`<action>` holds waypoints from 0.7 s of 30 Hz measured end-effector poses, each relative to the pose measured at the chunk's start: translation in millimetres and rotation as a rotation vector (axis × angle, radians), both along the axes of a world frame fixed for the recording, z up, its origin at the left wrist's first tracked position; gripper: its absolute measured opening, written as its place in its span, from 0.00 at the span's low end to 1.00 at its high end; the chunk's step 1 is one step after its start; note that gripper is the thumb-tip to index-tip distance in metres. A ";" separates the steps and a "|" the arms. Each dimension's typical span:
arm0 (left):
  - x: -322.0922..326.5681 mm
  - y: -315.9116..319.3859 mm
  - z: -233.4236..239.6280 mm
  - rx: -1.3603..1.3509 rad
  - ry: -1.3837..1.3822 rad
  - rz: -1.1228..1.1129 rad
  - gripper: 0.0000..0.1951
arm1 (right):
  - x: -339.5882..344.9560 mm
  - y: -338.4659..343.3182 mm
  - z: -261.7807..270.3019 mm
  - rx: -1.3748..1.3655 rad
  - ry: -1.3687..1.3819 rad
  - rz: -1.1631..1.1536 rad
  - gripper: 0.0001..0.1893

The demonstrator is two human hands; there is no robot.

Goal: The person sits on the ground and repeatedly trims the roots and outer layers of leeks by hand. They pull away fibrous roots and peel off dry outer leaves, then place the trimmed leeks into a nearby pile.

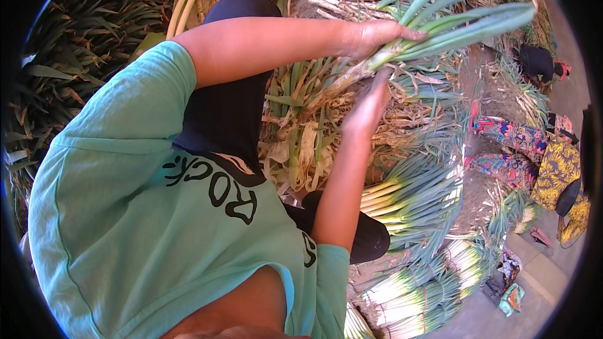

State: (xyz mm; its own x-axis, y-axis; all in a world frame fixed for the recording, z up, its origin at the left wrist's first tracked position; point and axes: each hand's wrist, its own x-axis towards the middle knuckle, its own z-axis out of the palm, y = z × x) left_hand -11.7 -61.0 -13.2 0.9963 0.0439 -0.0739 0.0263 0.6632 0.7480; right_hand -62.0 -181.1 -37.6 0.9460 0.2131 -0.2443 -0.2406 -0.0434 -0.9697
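My left hand [382, 36] grips a large green onion [377, 62] near where its leaves fan out, with the thumb lying along the leaves. The green leaves spread to the upper right, and the pale stalk, wrapped in dry brownish skin, slants down to the lower left. Just below the stalk is my right hand [370, 103], blurred, its fingers pointing up at the leaf base. Whether those fingers pinch anything is hidden. Under both hands lies a heap of dry peeled onion skins and leaves [306, 146].
Pale trimmed stalks [330, 2] lie beyond my left forearm. Loose green onions [410, 202] are spread beside my right knee, near tied bundles [410, 296]. Dark leaves [94, 23] pile up at left. Two other people [537, 63] [556, 169] are at the right, near a plastic bag [512, 299].
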 end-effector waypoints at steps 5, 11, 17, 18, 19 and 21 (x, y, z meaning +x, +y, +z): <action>-6.8 -2.2 12.0 0.473 0.018 0.132 0.27 | 24.7 12.1 7.3 0.216 -0.031 -0.088 0.29; -6.2 3.0 14.7 0.067 0.150 0.020 0.20 | 11.8 12.1 -10.1 0.103 0.265 -0.155 0.14; 0.7 21.3 20.9 0.049 -0.048 0.035 0.20 | -51.3 -53.5 -160.4 -0.416 0.464 0.142 0.21; 2.4 21.8 19.6 0.043 -0.055 0.048 0.19 | -56.7 -70.4 -183.8 -0.554 0.288 0.288 0.22; 0.3 21.7 20.9 0.038 -0.062 0.059 0.19 | -54.7 -76.7 -183.1 -0.559 0.189 0.329 0.23; -5.0 29.0 23.1 0.034 -0.005 0.058 0.19 | -45.4 -73.8 -151.0 -0.444 0.073 0.314 0.24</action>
State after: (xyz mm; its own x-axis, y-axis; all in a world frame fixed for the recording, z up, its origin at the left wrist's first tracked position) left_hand -16.7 -32.0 9.9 0.9923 0.1042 -0.0666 -0.0153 0.6380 0.7699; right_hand -107.4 -254.8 -188.5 0.8307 0.3439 -0.4378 -0.2162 -0.5255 -0.8229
